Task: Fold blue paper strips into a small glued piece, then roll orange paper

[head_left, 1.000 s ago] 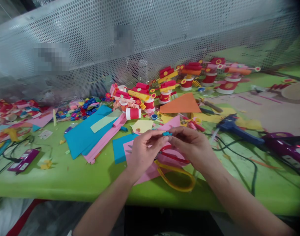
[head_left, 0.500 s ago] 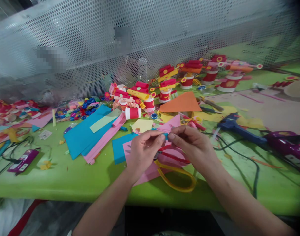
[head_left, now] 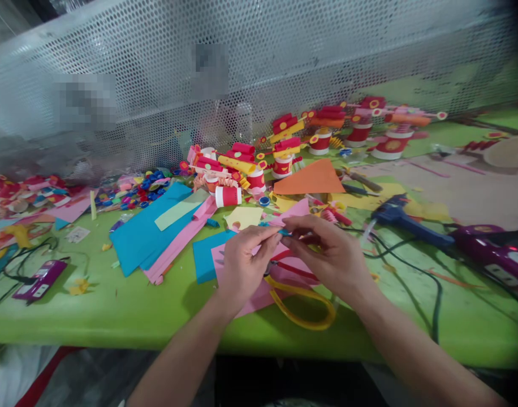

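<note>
Above the middle of the green table, my left hand [head_left: 248,263] and my right hand [head_left: 331,254] meet at the fingertips. Between them they pinch a small piece of blue paper [head_left: 285,232], mostly covered by the fingers; its exact shape is hard to make out. Under the hands lie scissors [head_left: 312,327] with a yellow loop and a red loop, resting on a sheet of pink paper [head_left: 253,305]. A blue sheet [head_left: 203,263] sticks out to the left of it.
Blue sheets [head_left: 132,246] and a folded pink strip [head_left: 174,251] lie left. Paper-cup figures [head_left: 280,167] stand along the perforated metal screen [head_left: 157,85]. An orange sheet [head_left: 310,180] lies before them. At right is a blue glue gun [head_left: 411,226] with cables.
My fingertips have drawn closer around the blue paper, and less of it shows. My right hand has shifted slightly left. The whole view has moved a little.
</note>
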Demonstrator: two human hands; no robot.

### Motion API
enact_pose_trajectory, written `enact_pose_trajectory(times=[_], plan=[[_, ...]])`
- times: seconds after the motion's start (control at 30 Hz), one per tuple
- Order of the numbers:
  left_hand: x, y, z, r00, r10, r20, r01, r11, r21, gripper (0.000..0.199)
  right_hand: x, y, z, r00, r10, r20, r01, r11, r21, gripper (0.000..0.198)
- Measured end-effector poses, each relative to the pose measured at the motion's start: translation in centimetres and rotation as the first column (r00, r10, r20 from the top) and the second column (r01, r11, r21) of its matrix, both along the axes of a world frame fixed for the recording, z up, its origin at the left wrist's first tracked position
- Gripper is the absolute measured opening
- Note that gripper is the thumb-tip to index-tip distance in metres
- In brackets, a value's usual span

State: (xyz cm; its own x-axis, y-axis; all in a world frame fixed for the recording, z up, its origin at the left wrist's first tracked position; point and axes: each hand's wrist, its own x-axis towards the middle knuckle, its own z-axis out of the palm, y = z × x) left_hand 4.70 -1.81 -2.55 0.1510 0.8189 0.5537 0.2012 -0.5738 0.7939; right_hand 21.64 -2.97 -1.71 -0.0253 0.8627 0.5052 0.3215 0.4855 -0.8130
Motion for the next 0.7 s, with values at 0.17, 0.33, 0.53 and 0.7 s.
enact_pose_trajectory(times=[0.17,0.33,0.53,0.7], plan=[[0.0,0.0,0.5,0.962,-0.078,0.263,0.161,0.936,-0.312,0.031,0.0,-0.2,0.0,0.978,-0.137,0.158,0.099,0.969,0.228,0.030],[-0.8,0.7,1.3,0.860,-0.125,0.495,0.466,0.589,-0.660,0.043,0.3,-0.2,-0.4,0.890,-0.256,0.377,0.011,0.839,0.544,0.056],[-1.3,1.4,1.1,0.793,-0.117,0.599,0.583,0.433,-0.688,0.028,0.6,0.1,-1.3,0.828,-0.241,0.507,-0.107,0.819,0.564,0.075],[-1.1,1.2,1.2,0.783,-0.082,0.617,0.548,0.561,-0.621,0.040,0.3,-0.1,-0.7,0.935,-0.147,0.322,0.025,0.935,0.355,0.056]])
